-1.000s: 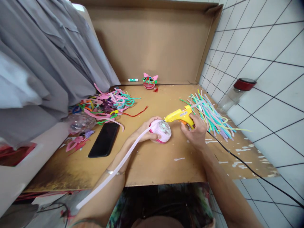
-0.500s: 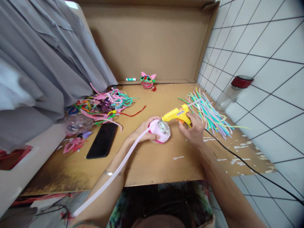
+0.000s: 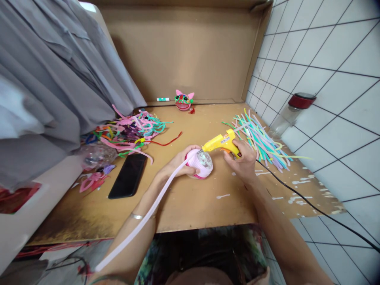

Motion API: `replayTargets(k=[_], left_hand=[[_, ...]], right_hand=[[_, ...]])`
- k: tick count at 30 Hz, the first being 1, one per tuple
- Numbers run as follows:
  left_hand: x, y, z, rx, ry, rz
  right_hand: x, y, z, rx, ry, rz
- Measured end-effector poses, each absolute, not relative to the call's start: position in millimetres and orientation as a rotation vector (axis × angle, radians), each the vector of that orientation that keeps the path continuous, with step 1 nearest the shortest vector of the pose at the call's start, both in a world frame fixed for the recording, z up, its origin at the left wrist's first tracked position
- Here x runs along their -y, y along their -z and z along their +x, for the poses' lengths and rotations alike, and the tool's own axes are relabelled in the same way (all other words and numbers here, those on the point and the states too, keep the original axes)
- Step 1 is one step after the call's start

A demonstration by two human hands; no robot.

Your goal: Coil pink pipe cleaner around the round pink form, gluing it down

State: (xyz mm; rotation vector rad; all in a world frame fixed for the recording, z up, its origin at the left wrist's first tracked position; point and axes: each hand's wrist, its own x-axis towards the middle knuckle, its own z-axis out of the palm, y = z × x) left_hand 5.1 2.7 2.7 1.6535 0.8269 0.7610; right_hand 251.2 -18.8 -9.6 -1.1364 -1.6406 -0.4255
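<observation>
My left hand (image 3: 181,161) is closed around a small round piece wrapped in pale pink pipe cleaner (image 3: 200,168), with a darker pink band low on its side and a clear, shiny end. From it a long loose pale pink pipe cleaner strand (image 3: 151,209) runs down over my left forearm. In my right hand (image 3: 242,160) is a yellow glue gun (image 3: 220,142), a finger at its orange trigger. Its metal nozzle meets the wrapped piece near the strand; whether it touches is too small to tell.
Left lie a black phone (image 3: 128,176), a clear plastic piece (image 3: 97,155) and tangled pipe cleaners (image 3: 130,130). Straight pipe cleaners (image 3: 261,140) and a red-lidded jar (image 3: 286,118) are right. A finished animal head (image 3: 183,101) and marker (image 3: 163,99) stand behind. A black cord (image 3: 299,196) trails right.
Almost nothing differs. Both hands, the wrapped piece and the glue gun keep their places; the loose strand's lower end shifts slightly, and the view moves a little.
</observation>
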Motion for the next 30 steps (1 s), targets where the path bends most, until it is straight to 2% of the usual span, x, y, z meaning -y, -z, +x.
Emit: replayTargets(k=[30], left_hand=[[1.9,-8.8,7.1,-0.835,-0.721,1.598]], right_hand=[[16.4,8.7,255.5,1.640,0.401,-1.067]])
